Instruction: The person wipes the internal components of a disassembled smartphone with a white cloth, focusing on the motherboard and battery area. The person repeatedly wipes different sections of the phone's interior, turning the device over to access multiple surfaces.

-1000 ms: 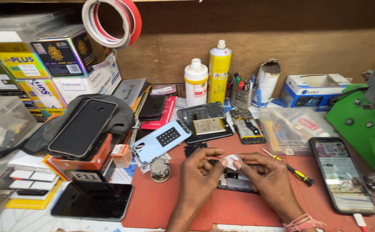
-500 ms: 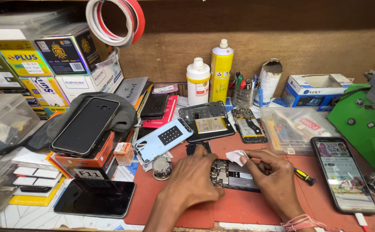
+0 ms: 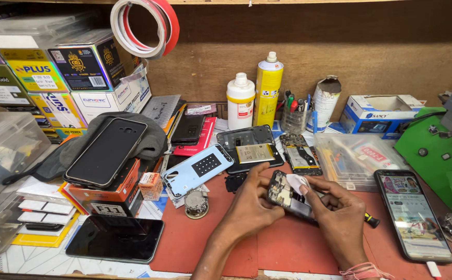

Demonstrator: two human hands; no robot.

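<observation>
My left hand (image 3: 249,205) grips the left end of an opened phone body (image 3: 287,194) and tilts it up off the red mat (image 3: 283,243). Its bare circuit board and inner parts face me. My right hand (image 3: 337,218) holds the phone's right side and presses a small white cloth pad (image 3: 297,182) onto its inside with the fingertips. A screwdriver with a black and yellow handle (image 3: 372,221) lies on the mat just behind my right hand, mostly hidden.
Behind the hands lie a light blue back cover (image 3: 197,168), an opened phone with a gold battery (image 3: 252,150) and a bare board (image 3: 301,153). A lit phone (image 3: 412,212) lies at right, a dark phone (image 3: 114,238) at left. Bottles (image 3: 267,88), boxes (image 3: 70,67) and a green machine (image 3: 443,150) surround the mat.
Both hands have lifted and tilted the opened phone off the mat. The white pad moved from beside the phone onto its inside.
</observation>
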